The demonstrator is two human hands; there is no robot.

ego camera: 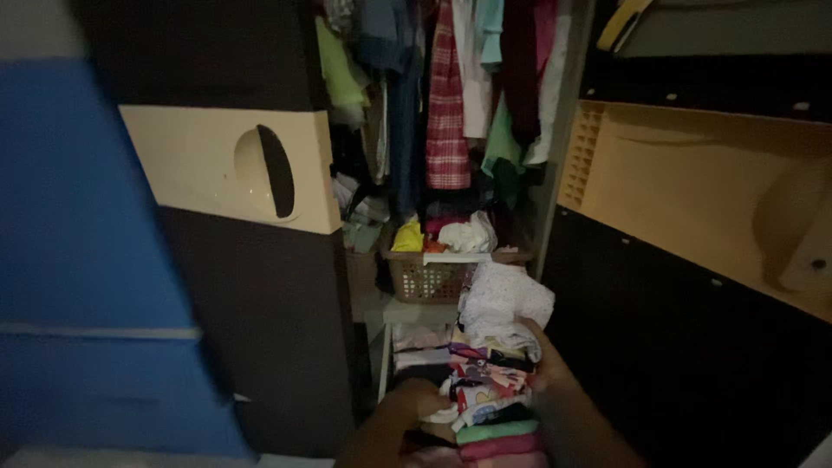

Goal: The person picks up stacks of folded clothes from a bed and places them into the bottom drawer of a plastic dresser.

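Midway, apparently: stack of folded clothes carried at the open wardrobe, not put down yet.
Left hand grips the stack's left side, right hand clasps its right; white piece on top. Stack sits near, low centre. Farther in: basket full of loose clothes on a small shelf, hanging garments above. Too dark to tell where the free spot is.
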